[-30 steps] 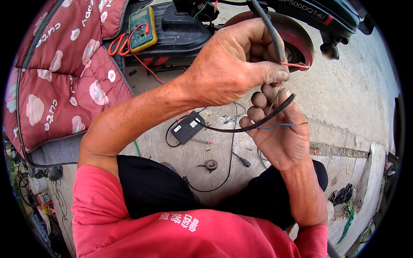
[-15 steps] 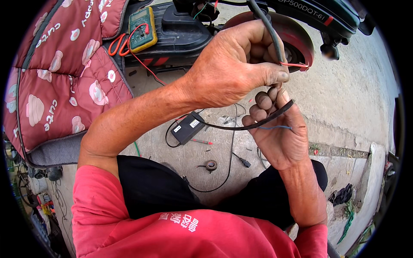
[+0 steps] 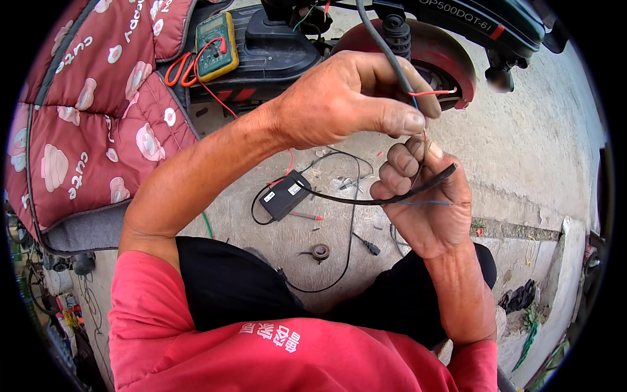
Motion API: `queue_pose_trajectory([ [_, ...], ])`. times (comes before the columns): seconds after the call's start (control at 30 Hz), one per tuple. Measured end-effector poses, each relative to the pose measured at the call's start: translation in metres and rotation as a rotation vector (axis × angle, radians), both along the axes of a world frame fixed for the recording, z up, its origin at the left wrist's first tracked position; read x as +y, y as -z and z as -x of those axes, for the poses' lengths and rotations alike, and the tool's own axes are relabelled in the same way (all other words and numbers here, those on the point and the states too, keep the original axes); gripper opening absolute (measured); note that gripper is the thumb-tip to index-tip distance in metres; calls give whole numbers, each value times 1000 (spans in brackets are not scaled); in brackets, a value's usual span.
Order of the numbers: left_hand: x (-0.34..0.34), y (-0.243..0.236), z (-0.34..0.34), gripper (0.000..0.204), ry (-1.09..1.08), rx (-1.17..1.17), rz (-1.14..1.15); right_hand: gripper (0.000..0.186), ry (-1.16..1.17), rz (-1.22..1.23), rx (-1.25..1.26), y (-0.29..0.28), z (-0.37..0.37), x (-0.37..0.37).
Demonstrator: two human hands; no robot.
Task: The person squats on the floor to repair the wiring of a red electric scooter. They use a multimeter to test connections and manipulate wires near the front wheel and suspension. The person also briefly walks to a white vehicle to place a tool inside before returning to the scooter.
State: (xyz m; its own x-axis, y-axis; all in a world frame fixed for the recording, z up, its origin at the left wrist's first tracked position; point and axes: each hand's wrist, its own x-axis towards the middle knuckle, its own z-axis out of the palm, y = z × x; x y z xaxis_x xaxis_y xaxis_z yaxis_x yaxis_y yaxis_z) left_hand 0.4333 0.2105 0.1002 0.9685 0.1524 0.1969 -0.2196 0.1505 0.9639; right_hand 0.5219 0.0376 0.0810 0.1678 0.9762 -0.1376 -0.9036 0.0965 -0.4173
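Note:
A grey cable [image 3: 384, 44] comes down from above into my left hand [image 3: 353, 98]. From its cut end a red wire [image 3: 434, 92] sticks out to the right, and a blue wire runs down behind the thumb. My left thumb and fingers are closed on this cable's wires. Just below, my right hand [image 3: 428, 202] pinches a thin wire between thumb and forefinger. A bit of bare copper [image 3: 424, 135] shows between the two hands' fingertips. The stripped end of a black cable [image 3: 418, 190] lies across my right fingers, with another blue wire [image 3: 428, 202] against the palm.
Below lie a black charger [image 3: 285, 196], a red pen-like tool [image 3: 307, 216], a tape roll [image 3: 320, 253] and a plug [image 3: 370, 247]. A green and yellow multimeter [image 3: 217, 46] rests on the scooter's footboard [image 3: 274, 55], left of the wheel [image 3: 467, 62]. A padded red cover [image 3: 98, 124] hangs at left.
My left hand has shifted slightly left with the grey cable, and its thumb has moved. The blue wire under that cable now shows. The black cable's end has moved slightly right and down.

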Motion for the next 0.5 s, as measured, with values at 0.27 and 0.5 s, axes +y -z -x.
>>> queue_pose_trajectory([
  [0.27, 7, 1, -1, 17, 59, -41, -169, 21, -72, 0, 25, -4, -1, 0],
  [0.5, -6, -10, 5, 18, -183, 154, -483, 14, 211, 300, -640, -12, -13, 6],
])
